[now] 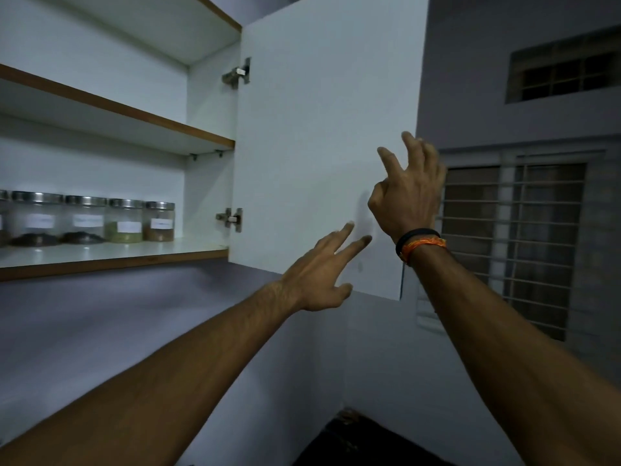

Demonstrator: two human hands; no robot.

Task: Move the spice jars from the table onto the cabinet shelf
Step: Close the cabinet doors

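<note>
Both hands are raised toward the open cabinet door [322, 136] and neither holds anything. The left hand [319, 274] reaches up with its fingers straight and spread, two fingertips at or just off the inner face of the white door near its lower edge; the dim light makes it hard to say whether they touch. The right hand [408, 193] is higher, at the door's free edge, its fingers loosely bent and apart, some seeming to hook past the edge. A black and orange wristband [420, 245] circles the right wrist.

At the far left, the spice jars [90, 220] stand upright in a row on the lowest cabinet shelf [134, 255], close beside one another, each with a metal lid and a white label; their contents run from dark through green to brown. The shelf above [117, 112] carries nothing visible. Two metal hinges [230, 218] join the door to the cabinet side. To the right of the door is a barred window [514, 237], with a smaller grilled vent [564, 74] above it.
</note>
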